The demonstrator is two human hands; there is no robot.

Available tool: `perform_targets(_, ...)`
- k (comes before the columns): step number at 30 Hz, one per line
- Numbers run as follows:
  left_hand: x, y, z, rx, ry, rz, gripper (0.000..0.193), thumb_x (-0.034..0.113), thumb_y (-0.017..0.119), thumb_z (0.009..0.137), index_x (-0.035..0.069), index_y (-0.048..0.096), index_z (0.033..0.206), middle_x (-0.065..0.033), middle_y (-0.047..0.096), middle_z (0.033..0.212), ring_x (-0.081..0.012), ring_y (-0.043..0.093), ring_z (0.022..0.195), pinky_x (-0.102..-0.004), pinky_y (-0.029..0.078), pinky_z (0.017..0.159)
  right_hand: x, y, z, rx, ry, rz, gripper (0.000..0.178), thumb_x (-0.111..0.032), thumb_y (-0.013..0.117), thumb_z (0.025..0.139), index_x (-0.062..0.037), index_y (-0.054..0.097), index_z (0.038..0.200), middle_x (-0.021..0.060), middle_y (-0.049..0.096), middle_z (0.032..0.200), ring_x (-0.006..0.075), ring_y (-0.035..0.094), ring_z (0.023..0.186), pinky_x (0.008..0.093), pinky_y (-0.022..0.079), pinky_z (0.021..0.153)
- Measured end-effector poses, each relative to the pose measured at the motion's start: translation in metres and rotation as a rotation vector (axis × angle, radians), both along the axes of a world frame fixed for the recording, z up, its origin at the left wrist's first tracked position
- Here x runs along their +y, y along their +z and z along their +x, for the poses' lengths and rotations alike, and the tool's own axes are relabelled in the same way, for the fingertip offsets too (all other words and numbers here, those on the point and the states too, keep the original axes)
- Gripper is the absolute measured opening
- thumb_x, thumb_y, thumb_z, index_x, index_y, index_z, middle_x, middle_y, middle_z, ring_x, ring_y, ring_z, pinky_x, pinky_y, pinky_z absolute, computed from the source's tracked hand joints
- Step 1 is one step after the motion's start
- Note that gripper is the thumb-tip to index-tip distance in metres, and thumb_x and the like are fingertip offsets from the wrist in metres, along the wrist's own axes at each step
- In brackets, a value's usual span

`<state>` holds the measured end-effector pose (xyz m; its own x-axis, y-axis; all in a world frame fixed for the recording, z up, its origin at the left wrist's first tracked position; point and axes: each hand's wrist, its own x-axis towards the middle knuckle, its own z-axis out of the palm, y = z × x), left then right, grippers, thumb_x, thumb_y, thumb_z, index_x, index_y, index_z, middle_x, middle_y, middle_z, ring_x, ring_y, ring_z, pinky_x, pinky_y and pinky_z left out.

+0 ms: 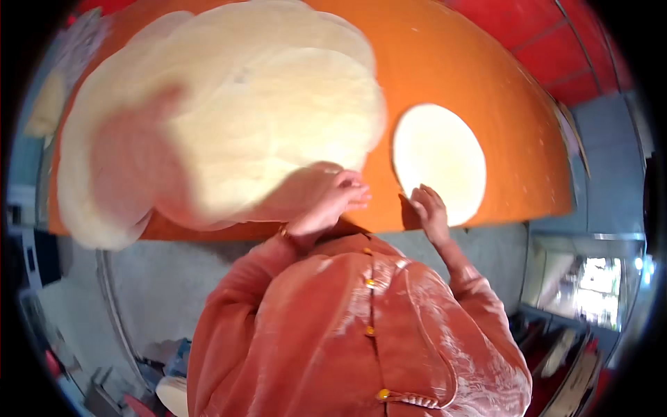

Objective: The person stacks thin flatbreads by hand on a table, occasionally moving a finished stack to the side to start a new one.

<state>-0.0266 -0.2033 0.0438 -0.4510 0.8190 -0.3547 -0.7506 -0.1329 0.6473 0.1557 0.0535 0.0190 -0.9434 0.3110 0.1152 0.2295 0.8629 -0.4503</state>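
A single flat round of pale dough lies on the orange tabletop, right of centre. My right hand is at its lower left edge, with the fingers bent onto the rim and the thumb beside it. To the left spreads a wide pile of overlapping thin dough rounds. My left hand hovers by the lower right border of that pile, near the table's front edge. Its fingers are loosely curled and somewhat apart, and nothing shows in them. A shadow of my body and arm falls across the pile.
The orange table has a curved-looking front edge close to my body. Part of the dough pile hangs over that edge at the left. Grey cabinets stand at the right. Red tiles lie beyond the table. A grey floor shows below.
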Motion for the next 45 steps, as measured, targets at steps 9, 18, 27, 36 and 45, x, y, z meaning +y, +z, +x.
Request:
perform_targets(9,-0.233,-0.028,-0.025,0.578,1.327,-0.618,0.026,-0.002,0.052,0.085,0.004,0.047,0.111,-0.0029,0.051,0.1,-0.0099,0.048,0.082,-0.0223,0.042,0.067,-0.169,0.047,-0.162,0.062,0.485,-0.333,0.039,-0.025,0.068,0.082,-0.0025,0.059,0.112,0.0152,0.059,0.116,0.0338,0.056,0.108,0.0396,0.047,0.091)
perform_targets(18,-0.291,-0.054,-0.047,0.578,1.446,-0.9,0.038,0.003,0.065,0.08,-0.003,0.045,0.112,-0.0114,0.054,0.105,-0.017,0.053,0.097,-0.0304,0.046,0.083,-0.314,0.027,-0.238,0.15,1.079,0.027,0.07,-0.041,0.064,0.08,-0.0035,0.042,0.135,0.0154,0.043,0.138,0.0349,0.037,0.13,0.0477,0.024,0.11)
perform_targets(27,-0.292,-0.021,-0.065,0.199,1.148,-0.655,0.027,0.009,0.065,0.082,-0.004,0.053,0.102,-0.01,0.059,0.087,-0.0154,0.059,0.074,-0.0271,0.051,0.057,-0.384,0.045,-0.267,-0.096,1.019,-0.105,0.073,-0.035,0.065,0.077,-0.0013,0.039,0.136,0.0188,0.043,0.138,0.0319,0.037,0.131,0.0438,0.027,0.109)
perform_targets(36,-0.322,-0.055,-0.062,0.885,1.107,-1.345,0.032,0.013,0.067,0.08,-0.001,0.057,0.107,-0.0121,0.058,0.109,-0.0215,0.057,0.095,-0.0321,0.048,0.078,-0.356,-0.003,-0.266,0.048,1.051,-0.201,0.064,-0.034,0.066,0.076,0.0004,0.048,0.126,0.0205,0.049,0.129,0.0327,0.04,0.126,0.0425,0.031,0.106)
perform_targets(45,-0.319,-0.02,-0.099,0.903,0.92,-1.568,0.029,0.012,0.071,0.074,-0.001,0.057,0.097,-0.0137,0.057,0.088,-0.0277,0.057,0.085,-0.037,0.048,0.072,-0.34,-0.001,-0.262,0.109,1.04,-0.259,0.056,-0.034,0.066,0.075,0.0025,0.054,0.116,0.0197,0.051,0.126,0.0339,0.042,0.124,0.0418,0.03,0.106)
